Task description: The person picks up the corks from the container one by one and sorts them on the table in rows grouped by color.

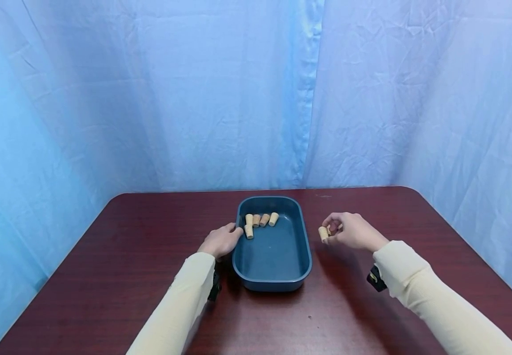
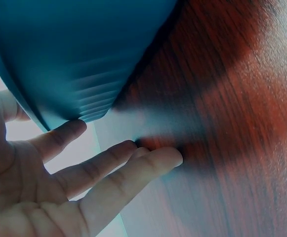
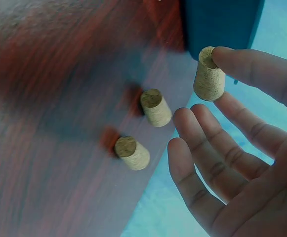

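Observation:
My right hand (image 1: pixel 349 230) pinches a tapered cork stopper (image 3: pixel 209 76) between thumb and index finger, raised above the table to the right of a deep blue rectangular pan (image 1: pixel 273 286). Its other fingers are loosely bent, apart from the cork. Two more cork stoppers, a farther one (image 3: pixel 156 108) and a nearer one (image 3: pixel 133 153), stand on the table in the right wrist view. My left hand (image 1: pixel 221 240) grips the pan's left rim, thumb over the edge and index finger against the outer wall. Inside the pan, several cork stoppers (image 1: pixel 265 220) lie toward the far left corner.
The dark red wood-grain table (image 1: pixel 118 261) has rounded far corners. Light blue curtains (image 1: pixel 220 98) hang behind it and along both sides. A dark strapped device (image 1: pixel 376 278) sits at my right wrist.

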`<state>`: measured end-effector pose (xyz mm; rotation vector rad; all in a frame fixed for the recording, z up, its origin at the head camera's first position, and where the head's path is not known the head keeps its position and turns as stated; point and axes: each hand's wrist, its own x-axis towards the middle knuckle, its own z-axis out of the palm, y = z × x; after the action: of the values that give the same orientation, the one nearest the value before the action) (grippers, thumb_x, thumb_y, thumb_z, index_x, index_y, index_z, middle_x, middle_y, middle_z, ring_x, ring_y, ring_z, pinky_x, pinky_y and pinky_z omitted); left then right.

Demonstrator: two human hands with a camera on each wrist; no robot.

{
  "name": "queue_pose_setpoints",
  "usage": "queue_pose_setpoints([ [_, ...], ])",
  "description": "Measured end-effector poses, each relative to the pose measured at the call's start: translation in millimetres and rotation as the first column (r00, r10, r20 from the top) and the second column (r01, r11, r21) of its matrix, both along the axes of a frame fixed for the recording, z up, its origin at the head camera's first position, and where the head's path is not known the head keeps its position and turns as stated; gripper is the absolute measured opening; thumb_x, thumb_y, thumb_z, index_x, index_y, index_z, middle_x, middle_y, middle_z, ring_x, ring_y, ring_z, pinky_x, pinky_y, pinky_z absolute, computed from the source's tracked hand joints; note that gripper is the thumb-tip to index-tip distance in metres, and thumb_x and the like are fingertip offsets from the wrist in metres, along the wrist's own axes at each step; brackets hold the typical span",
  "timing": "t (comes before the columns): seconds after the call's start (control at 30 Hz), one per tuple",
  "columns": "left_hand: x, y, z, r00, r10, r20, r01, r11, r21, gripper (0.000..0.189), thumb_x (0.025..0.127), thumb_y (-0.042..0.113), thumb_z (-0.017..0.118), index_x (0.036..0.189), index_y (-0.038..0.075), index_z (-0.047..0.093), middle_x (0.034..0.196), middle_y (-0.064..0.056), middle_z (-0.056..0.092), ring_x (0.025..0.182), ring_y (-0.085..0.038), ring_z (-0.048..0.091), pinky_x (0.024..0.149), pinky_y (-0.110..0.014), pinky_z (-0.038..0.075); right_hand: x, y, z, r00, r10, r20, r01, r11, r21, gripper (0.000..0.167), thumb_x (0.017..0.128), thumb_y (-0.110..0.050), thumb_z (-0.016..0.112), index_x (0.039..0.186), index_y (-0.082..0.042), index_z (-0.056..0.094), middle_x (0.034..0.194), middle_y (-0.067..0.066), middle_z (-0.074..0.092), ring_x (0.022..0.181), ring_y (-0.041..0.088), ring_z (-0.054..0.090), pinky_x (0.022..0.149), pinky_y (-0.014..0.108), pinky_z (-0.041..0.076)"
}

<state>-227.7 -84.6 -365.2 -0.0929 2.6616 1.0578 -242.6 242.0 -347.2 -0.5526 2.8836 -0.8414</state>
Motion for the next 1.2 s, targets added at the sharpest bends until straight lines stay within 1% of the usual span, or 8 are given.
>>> queue_pose_setpoints([
  [0.13, -0.1, 0.1, -0.2, 1.0, -0.002, -0.002, 0.002, 1.0, -0.001, 0.055, 0.108, 0.033, 0.038, 0.157, 0.01, 0.04, 0.142, -0.02, 0.053, 0.093, -0.032, 0.057, 0.066, -0.041, 0.047, 1.5, 5.1, -3.4, 1.0, 0.006, 0.009, -0.006, 1.0, 0.023, 0.029, 0.081, -0.012, 0.082, 0.106, -0.001, 0.07, 0.09, 0.006, 0.063, 0.081, 0.02, 0.057, 0.068, 0.033, 0.049],
  [0.23, -0.2, 0.0, -0.4, 1.0, -0.005, -0.003, 0.005, 1.0, -0.005, 0.055, 0.108, 0.033, 0.038, 0.157, 0.01, 0.039, 0.144, -0.02, 0.052, 0.095, -0.032, 0.057, 0.067, -0.041, 0.047, 2.9, 7.4, -5.0, 0.999, 0.002, 0.035, -0.003, 0.999, 0.04, 0.029, 0.08, -0.012, 0.083, 0.103, -0.001, 0.069, 0.088, 0.006, 0.063, 0.08, 0.019, 0.056, 0.068, 0.033, 0.048],
  [0.4, -0.8, -0.2, -1.3, 1.0, -0.006, -0.002, 0.006, 1.0, -0.003, 0.055, 0.107, 0.033, 0.039, 0.157, 0.01, 0.04, 0.144, -0.021, 0.052, 0.096, -0.033, 0.057, 0.069, -0.042, 0.049, 4.4, 10.2, -9.1, 0.997, -0.007, 0.082, 0.004, 0.999, 0.039, 0.029, 0.079, -0.01, 0.085, 0.101, -0.002, 0.068, 0.085, 0.004, 0.059, 0.078, 0.019, 0.053, 0.067, 0.033, 0.047],
  [0.57, -2.4, -0.6, -2.1, 1.0, -0.007, 0.002, 0.007, 1.0, -0.006, 0.055, 0.107, 0.033, 0.039, 0.157, 0.01, 0.039, 0.147, -0.021, 0.05, 0.099, -0.033, 0.058, 0.07, -0.044, 0.052, 4.6, 12.0, -14.3, 0.995, -0.006, 0.103, 0.0, 0.998, 0.056, 0.029, 0.078, -0.008, 0.084, 0.101, -0.003, 0.067, 0.085, 0.005, 0.058, 0.079, 0.019, 0.053, 0.068, 0.034, 0.047],
  [0.83, -3.4, -0.1, -2.4, 1.0, -0.006, 0.003, 0.006, 1.0, -0.014, 0.055, 0.107, 0.034, 0.039, 0.157, 0.01, 0.039, 0.148, -0.021, 0.05, 0.102, -0.035, 0.059, 0.074, -0.046, 0.054, 6.4, 12.7, -19.7, 0.995, -0.005, 0.096, -0.002, 0.997, 0.071, 0.029, 0.077, -0.007, 0.085, 0.099, -0.004, 0.067, 0.083, 0.003, 0.057, 0.077, 0.018, 0.053, 0.068, 0.034, 0.046],
  [1.07, -3.2, -0.3, -1.0, 1.0, -0.002, 0.009, 0.002, 1.0, -0.018, 0.055, 0.108, 0.034, 0.039, 0.157, 0.009, 0.039, 0.149, -0.022, 0.049, 0.109, -0.037, 0.059, 0.079, -0.05, 0.056, 7.1, 11.9, -21.9, 0.997, 0.008, 0.074, -0.014, 0.996, 0.087, 0.03, 0.076, -0.009, 0.086, 0.098, -0.005, 0.066, 0.084, 0.003, 0.056, 0.077, 0.018, 0.052, 0.068, 0.034, 0.046],
  [1.2, -3.4, 0.0, -0.5, 1.0, -0.009, 0.009, 0.009, 1.0, -0.014, 0.055, 0.108, 0.034, 0.039, 0.157, 0.009, 0.039, 0.149, -0.022, 0.049, 0.105, -0.036, 0.059, 0.076, -0.049, 0.055, 7.3, 11.6, -23.0, 0.998, 0.006, 0.066, -0.013, 0.994, 0.107, 0.03, 0.076, -0.009, 0.086, 0.1, -0.006, 0.069, 0.086, 0.003, 0.055, 0.079, 0.019, 0.053, 0.069, 0.034, 0.045],
])
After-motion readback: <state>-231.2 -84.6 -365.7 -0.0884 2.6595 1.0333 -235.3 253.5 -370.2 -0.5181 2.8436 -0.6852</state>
